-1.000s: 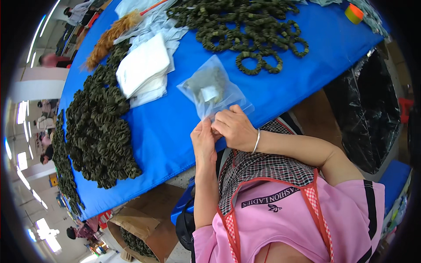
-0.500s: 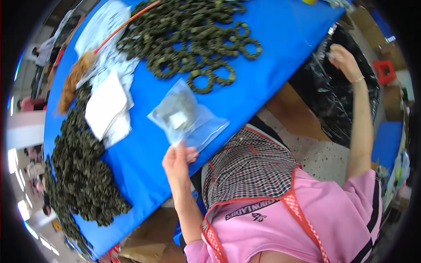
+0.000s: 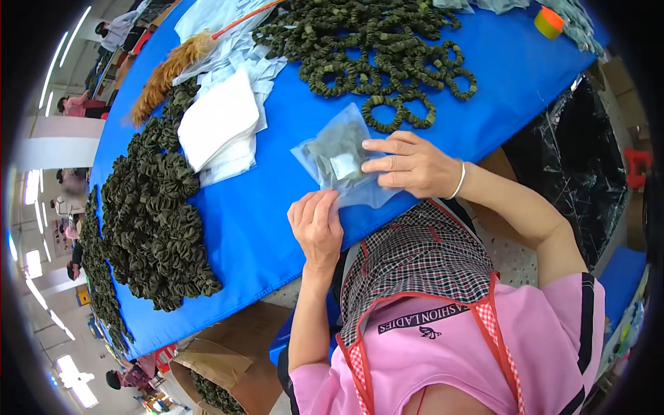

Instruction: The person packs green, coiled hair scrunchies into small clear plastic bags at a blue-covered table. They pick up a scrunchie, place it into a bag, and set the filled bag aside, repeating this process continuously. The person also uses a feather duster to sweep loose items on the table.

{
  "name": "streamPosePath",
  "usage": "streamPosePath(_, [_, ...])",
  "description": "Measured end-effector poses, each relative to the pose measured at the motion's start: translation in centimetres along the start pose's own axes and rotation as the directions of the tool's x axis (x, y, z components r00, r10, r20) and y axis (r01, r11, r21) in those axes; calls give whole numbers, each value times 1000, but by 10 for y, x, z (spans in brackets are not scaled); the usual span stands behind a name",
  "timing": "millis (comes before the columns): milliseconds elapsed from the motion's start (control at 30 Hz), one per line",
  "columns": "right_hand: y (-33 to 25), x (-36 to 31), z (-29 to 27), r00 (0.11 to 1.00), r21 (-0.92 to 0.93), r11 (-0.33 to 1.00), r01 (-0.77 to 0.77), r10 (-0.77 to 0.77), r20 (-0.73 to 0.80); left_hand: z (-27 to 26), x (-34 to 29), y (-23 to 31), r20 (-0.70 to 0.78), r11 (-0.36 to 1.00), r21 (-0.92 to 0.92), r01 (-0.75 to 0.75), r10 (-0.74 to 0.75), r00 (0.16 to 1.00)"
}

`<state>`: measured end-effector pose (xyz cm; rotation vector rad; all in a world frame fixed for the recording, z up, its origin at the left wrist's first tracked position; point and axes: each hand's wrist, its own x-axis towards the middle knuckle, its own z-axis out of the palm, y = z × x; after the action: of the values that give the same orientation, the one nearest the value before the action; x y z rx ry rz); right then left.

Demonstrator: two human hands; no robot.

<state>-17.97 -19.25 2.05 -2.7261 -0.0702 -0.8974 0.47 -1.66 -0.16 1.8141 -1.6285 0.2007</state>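
On the blue table, near its front edge, lies a clear plastic bag (image 3: 321,149) with a dark green scrunchie and a small white label inside. My left hand (image 3: 317,228) is closed, pinching the lower edge of the bag between thumb and fingers. From the right, my right hand (image 3: 418,166) reaches over the bag, its fingers stretched out and resting flat on it beside the label. Just beyond the bag, several dark green scrunchies (image 3: 384,113) lie spread in a loose pile.
A large heap of scrunchies (image 3: 155,228) covers the table's left. Beside it sit a stack of white sheets (image 3: 218,128), clear bags (image 3: 256,79) and a feather duster (image 3: 169,72). An orange and yellow tape roll (image 3: 548,23) stands far right. Below are a cardboard box (image 3: 238,360) and black plastic (image 3: 567,159).
My right hand has come in from over the black plastic at the right and now rests on the bag. My left hand still holds the bag's edge. The whole view has shifted.
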Motion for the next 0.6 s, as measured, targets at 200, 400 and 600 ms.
streamPosePath(200, [-35,4,38,644,635,494,-594,765,8,0,-12,14,50,827,-260,499,-504,862])
streamPosePath(400, [-44,14,57,547,258,587,-768,810,-213,0,-1,25,173,689,-191,699,-677,715])
streamPosePath(600, [-35,22,60,622,-105,628,-771,708,-336,12,14,23,19,709,288,644,-676,736])
